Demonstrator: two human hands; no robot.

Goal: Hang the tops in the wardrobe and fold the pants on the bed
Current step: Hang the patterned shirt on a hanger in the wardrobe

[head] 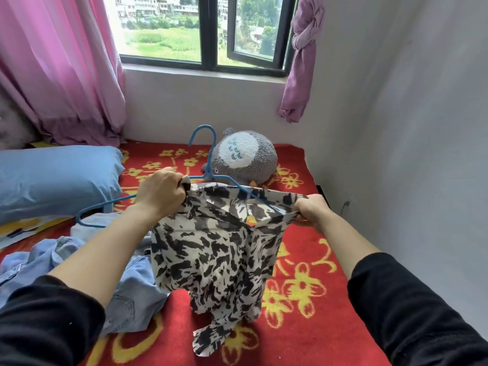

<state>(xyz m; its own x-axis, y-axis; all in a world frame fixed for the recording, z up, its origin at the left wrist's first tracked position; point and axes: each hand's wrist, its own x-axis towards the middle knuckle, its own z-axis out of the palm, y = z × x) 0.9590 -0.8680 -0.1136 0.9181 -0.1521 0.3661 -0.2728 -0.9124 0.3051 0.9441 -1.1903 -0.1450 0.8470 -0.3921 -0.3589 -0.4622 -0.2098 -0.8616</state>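
black sleeves (412, 313) in both lower corners, bare forearms reaching up toward mid-frame. left hand (161, 194) left of centre, fingers curled tight round a bunched edge of the top (211, 249); whether also gripping the hanger (208, 170), cannot tell. right hand (313, 210) right of centre, pinching the opposite edge of the top, fingers curled under. top black-and-white patterned, opening pulled wide between the two hands, rest hanging in folds, lowest tip trailing on the bed (303, 326) at bottom centre. hanger blue wire, hook up at upper centre in front of the plush (245, 157), right arm slanting down into the stretched opening, left arm passing behind the left hand and out to a bend at mid-left. bed under a red blanket with yellow flowers. denim heap (126, 294) crumpled at lower left on the bed, partly beneath the left forearm, touching the top. blue pillow (52, 178) at mid-left. grey plush lying at the far end of the bed below the window (208, 30). pink curtain (60, 62) at upper left, knotted purple curtain (303, 56) at upper right, white wall (409, 128) along the right.
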